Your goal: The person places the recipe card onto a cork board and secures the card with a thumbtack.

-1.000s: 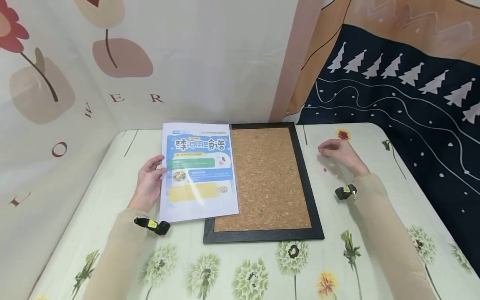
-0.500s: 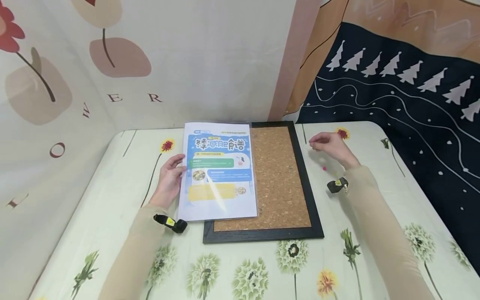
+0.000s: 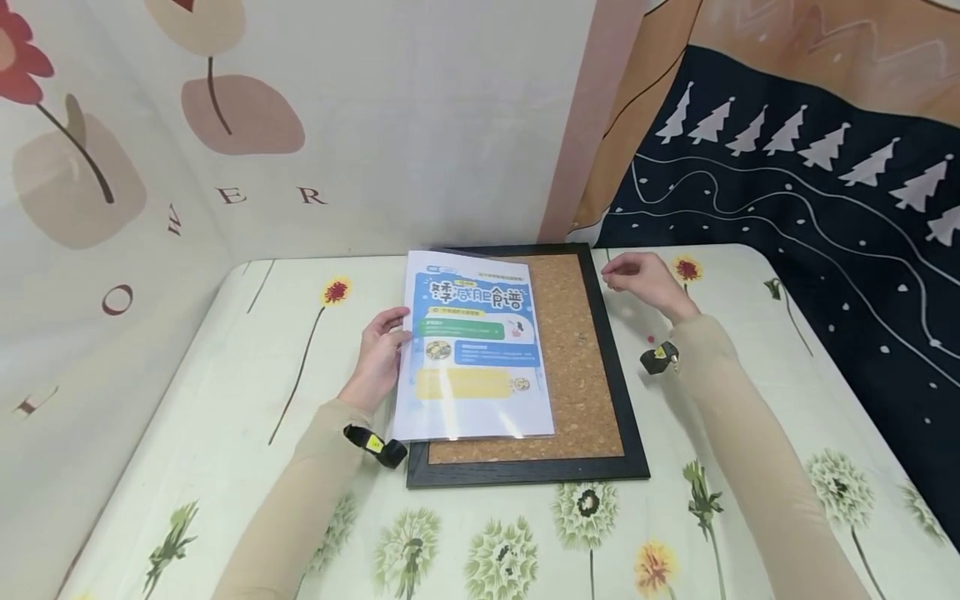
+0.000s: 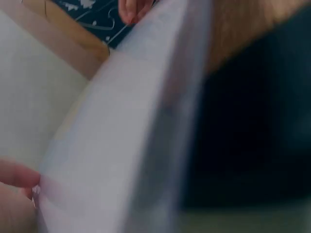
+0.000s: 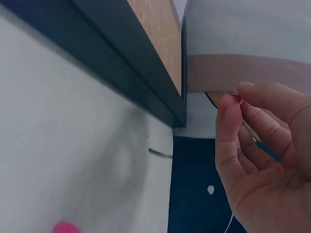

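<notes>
In the head view, a printed sheet in a clear plastic sleeve point(image 3: 472, 350) is over the left and middle of a black-framed corkboard point(image 3: 581, 375). My left hand point(image 3: 377, 358) pinches the sleeve's left edge between thumb and fingers. Beyond the board's right frame, my right hand point(image 3: 648, 285) is raised above the table, apart from the sheet. Its thumb and fingertip pinch a tiny reddish thumbtack point(image 5: 234, 95) in the right wrist view, mostly hidden by the fingers. The sleeve point(image 4: 112, 136) fills much of the left wrist view, blurred.
A small pink tack-like dot point(image 3: 651, 339) lies on the table right of the board, under the right wrist. A flower-patterned cloth point(image 3: 225, 400) covers the table. Fabric hangings point(image 3: 420, 125) stand along the back and sides.
My left hand has moved right with the sleeved sheet, which now covers more of the corkboard. My right hand has moved left and away from me, closer to the board's frame.
</notes>
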A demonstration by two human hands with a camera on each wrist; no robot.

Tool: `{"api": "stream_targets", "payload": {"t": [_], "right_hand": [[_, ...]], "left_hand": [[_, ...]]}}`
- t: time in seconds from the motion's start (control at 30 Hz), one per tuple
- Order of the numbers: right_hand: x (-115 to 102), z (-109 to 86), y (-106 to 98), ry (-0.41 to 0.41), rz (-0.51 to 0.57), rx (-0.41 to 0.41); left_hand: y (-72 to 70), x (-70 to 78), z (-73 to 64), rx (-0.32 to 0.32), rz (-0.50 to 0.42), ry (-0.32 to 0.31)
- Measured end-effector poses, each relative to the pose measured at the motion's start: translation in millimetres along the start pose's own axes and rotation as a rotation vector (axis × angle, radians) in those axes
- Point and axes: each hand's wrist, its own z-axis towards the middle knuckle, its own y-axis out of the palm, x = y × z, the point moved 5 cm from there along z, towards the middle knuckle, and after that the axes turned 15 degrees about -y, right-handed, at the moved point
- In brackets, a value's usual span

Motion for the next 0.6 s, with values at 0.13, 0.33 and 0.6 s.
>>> {"api": "stream_targets", "payload": {"t": [0.13,0.33,0.6], "right_hand": [[-6.1,9.2,5.0,-0.014,-0.042,-0.021],[-10.8,20.6,12.7,0.002,-0.073,-0.077],[-13.1,29.4,18.6,-0.013,-0.063,-0.095]], "left_hand": [[13.7,-2.8,-0.7,0.02,0.0,-0.012],[34.2,-8.4,1.3,0.044,0.048,-0.007],[53.4,-13.2,-0.9,0.029,0.174,0.001]]}}
